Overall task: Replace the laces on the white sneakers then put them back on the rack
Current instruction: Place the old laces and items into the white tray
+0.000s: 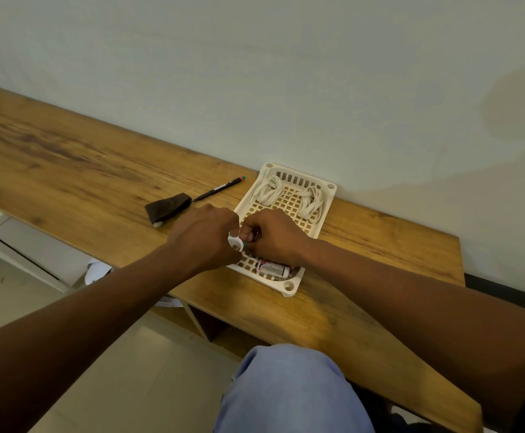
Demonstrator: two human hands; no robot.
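Cream plastic basket (289, 285) on wooden table (364, 307).
Both hands meet over it: left hand (206, 237) pinches a white ring-shaped piece (235, 242); right hand (275, 234) curled, contents unclear.

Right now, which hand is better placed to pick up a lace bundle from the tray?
Probably the right hand. It is already over the tray, nearer the two lace bundles. The left hand is at the tray's left edge, gripping a white ring.
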